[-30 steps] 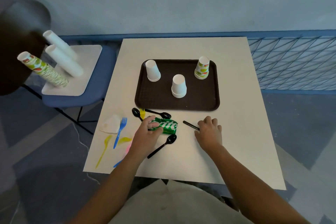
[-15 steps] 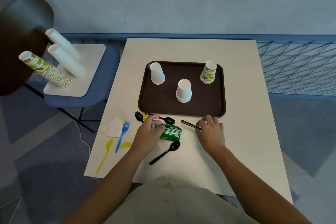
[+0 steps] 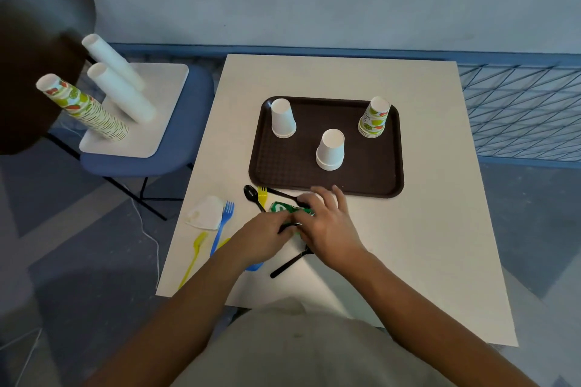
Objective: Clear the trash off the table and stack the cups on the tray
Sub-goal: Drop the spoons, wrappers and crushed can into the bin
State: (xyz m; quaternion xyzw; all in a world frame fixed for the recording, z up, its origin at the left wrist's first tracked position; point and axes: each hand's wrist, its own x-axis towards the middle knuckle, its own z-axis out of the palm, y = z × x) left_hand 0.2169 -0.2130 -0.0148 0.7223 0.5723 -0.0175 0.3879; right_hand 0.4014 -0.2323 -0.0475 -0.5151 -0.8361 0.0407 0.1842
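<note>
While both hands meet over green wrapper (image 3: pixel 280 208), left hand (image 3: pixel 265 237) fingers curled on its near end, right hand (image 3: pixel 327 223) fingers spread across top; grip not clear. Wrapper long axis roughly left-right, just short of tray (image 3: pixel 327 181) near rim. Black spoon (image 3: pixel 290 262) under right hand, handle pointing near-left. Forks, napkin (image 3: pixel 206 214) left of fingers. Open table (image 3: pixel 424 245) right of fingers.

Both hands (image 3: pixel 298 229) meet, seemingly fingers curled.
</note>
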